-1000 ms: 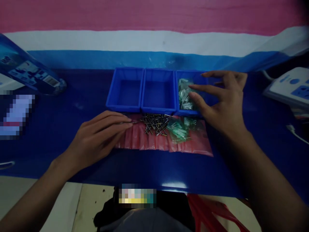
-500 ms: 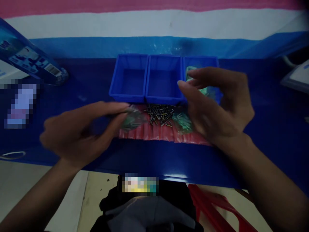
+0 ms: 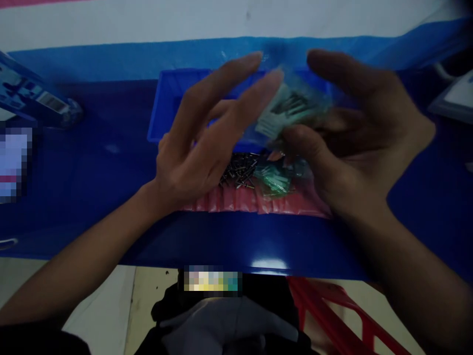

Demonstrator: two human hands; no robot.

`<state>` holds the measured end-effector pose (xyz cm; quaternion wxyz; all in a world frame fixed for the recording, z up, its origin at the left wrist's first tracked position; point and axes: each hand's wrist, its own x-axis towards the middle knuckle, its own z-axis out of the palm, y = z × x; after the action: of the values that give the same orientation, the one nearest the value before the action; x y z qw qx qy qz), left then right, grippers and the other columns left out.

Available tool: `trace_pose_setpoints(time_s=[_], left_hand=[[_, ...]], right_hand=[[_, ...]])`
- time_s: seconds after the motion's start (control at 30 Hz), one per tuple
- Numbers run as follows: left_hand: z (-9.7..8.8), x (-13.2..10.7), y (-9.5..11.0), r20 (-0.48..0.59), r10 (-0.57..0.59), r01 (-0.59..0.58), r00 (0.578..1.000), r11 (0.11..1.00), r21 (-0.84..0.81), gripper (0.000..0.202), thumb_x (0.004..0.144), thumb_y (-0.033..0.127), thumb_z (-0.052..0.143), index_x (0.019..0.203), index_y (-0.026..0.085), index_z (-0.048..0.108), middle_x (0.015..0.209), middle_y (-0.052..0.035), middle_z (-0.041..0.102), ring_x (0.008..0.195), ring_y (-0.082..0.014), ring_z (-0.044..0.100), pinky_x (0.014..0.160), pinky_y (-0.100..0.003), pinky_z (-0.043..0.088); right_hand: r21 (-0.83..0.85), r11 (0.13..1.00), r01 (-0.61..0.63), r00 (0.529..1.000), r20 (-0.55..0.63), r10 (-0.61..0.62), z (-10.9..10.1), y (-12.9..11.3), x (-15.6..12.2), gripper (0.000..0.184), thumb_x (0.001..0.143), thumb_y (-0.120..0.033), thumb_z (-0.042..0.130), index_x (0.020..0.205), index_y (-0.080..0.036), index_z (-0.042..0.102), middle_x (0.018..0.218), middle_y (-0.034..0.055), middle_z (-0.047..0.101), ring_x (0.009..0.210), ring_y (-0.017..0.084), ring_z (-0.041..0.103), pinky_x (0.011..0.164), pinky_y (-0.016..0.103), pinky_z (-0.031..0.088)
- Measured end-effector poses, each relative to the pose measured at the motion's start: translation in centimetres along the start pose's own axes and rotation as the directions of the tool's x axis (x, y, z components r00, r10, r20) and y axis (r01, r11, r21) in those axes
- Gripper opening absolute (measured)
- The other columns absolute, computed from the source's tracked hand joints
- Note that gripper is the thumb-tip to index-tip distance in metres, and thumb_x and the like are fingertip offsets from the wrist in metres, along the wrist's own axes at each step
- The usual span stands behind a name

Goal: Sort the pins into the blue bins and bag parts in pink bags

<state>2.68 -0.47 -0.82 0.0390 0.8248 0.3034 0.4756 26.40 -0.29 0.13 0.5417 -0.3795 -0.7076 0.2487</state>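
A small clear plastic bag (image 3: 295, 106) with thin metal pieces inside is gripped between the thumb and lower fingers of my right hand (image 3: 362, 123), whose index finger is raised. My left hand (image 3: 207, 143) reaches in from the left with fingers stretched and apart, one fingertip at the bag's left edge; its thumb is mostly hidden. Below the hands, a greenish clear bag (image 3: 275, 178) lies on a row of red plastic packets (image 3: 246, 199). Beside it is a pile of dark rivet-like pins (image 3: 242, 168), partly covered by my left hand.
Blue bins (image 3: 158, 111) stand behind the hands, largely hidden by them. A blue printed package (image 3: 40, 96) leans in at the left of the blue table (image 3: 92, 162). A red plastic stool (image 3: 332, 305) is below the front edge at right.
My left hand has moved right and up, its pinch on a small bag now released. My right hand has risen and now holds a clear bag. The view has shifted slightly.
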Motion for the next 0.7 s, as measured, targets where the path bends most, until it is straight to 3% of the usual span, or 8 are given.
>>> trace_pose_setpoints(time_s=[0.07,0.13,0.2,0.23,0.33,0.4,0.57,0.7], left_hand=[[-0.3,-0.5,-0.2,0.000,0.106,-0.106,0.994,0.989,0.105,0.055,0.100,0.010,0.074,0.152,0.027,0.064,0.160,-0.0047,0.062,0.129,-0.0227,0.074,0.098,-0.028,0.068],[-0.5,-0.8,-0.4,-0.020,0.189,-0.183,0.982,0.970,0.160,0.042,0.099,0.010,0.077,0.139,0.023,0.074,0.144,-0.0048,0.074,0.118,-0.0194,0.078,0.099,-0.027,0.067],[-0.5,-0.8,-0.5,-0.104,0.144,-0.133,0.984,0.986,0.105,0.031,0.099,0.012,0.080,0.127,0.025,0.081,0.117,0.0007,0.083,0.097,-0.0138,0.081,0.086,-0.022,0.067],[-0.5,-0.8,-0.4,-0.137,0.049,-0.048,0.989,0.999,0.014,0.025,0.099,0.014,0.081,0.121,0.026,0.083,0.104,0.0035,0.084,0.086,-0.0114,0.081,0.078,-0.021,0.066],[-0.4,-0.3,0.0,-0.110,-0.311,0.263,0.944,0.910,-0.321,0.019,0.102,0.017,0.078,0.117,0.028,0.084,0.081,0.0071,0.078,0.064,-0.0056,0.073,0.060,-0.018,0.060],[-0.4,-0.1,0.1,-0.092,-0.345,0.281,0.934,0.869,-0.406,0.025,0.102,0.014,0.078,0.123,0.027,0.082,0.076,0.0079,0.073,0.058,-0.0023,0.067,0.055,-0.016,0.056],[-0.5,0.2,0.2,-0.116,-0.348,0.287,0.930,0.887,-0.361,0.024,0.103,0.009,0.073,0.119,0.024,0.083,0.071,0.0075,0.067,0.053,-0.0011,0.053,0.048,-0.019,0.043],[-0.8,0.1,0.5,-0.043,-0.397,0.357,0.917,0.863,-0.359,0.022,0.110,0.020,0.065,0.123,0.029,0.081,0.068,0.0081,0.067,0.049,-0.0035,0.054,0.044,-0.022,0.042]], right_hand=[[0.109,0.994,-0.025,0.998,0.056,0.019,0.5,-0.4,-0.1,0.049,0.095,-0.021,0.082,0.140,-0.038,0.072,0.147,-0.0072,0.071,0.068,0.004,0.068,0.060,0.025,0.058],[0.140,0.989,-0.044,0.995,0.095,0.031,0.8,-0.6,-0.2,0.034,0.098,-0.023,0.079,0.130,-0.032,0.077,0.116,-0.0058,0.081,0.062,0.006,0.066,0.056,0.025,0.055],[0.146,0.988,-0.043,0.995,0.095,0.030,0.8,-0.5,-0.4,0.016,0.101,-0.027,0.075,0.115,-0.027,0.082,0.085,-0.0047,0.078,0.061,0.010,0.067,0.056,0.028,0.054],[0.127,0.992,0.009,0.996,0.085,-0.020,0.7,-0.4,-0.4,0.015,0.101,-0.029,0.075,0.113,-0.027,0.083,0.079,-0.0037,0.075,0.064,0.012,0.067,0.058,0.030,0.055],[0.004,0.988,0.156,0.980,0.123,-0.155,0.3,0.1,-0.3,0.047,0.090,-0.033,0.087,0.136,-0.039,0.076,0.101,-0.0017,0.075,0.082,0.017,0.070,0.067,0.035,0.061],[-0.112,0.973,0.202,0.964,0.199,-0.177,0.1,0.1,-0.2,0.066,0.087,-0.030,0.089,0.147,-0.047,0.066,0.126,-0.0019,0.073,0.094,0.020,0.072,0.071,0.037,0.065],[-0.256,0.900,0.353,0.921,0.263,-0.287,0.5,-0.6,-0.4,0.045,0.092,-0.019,0.081,0.132,-0.040,0.076,0.146,0.0014,0.068,0.120,0.025,0.073,0.076,0.037,0.069],[-0.209,0.878,0.431,0.895,0.220,-0.388,0.7,-0.4,-0.6,0.030,0.094,-0.022,0.080,0.120,-0.037,0.080,0.130,-0.0028,0.080,0.104,0.020,0.078,0.078,0.038,0.067]])
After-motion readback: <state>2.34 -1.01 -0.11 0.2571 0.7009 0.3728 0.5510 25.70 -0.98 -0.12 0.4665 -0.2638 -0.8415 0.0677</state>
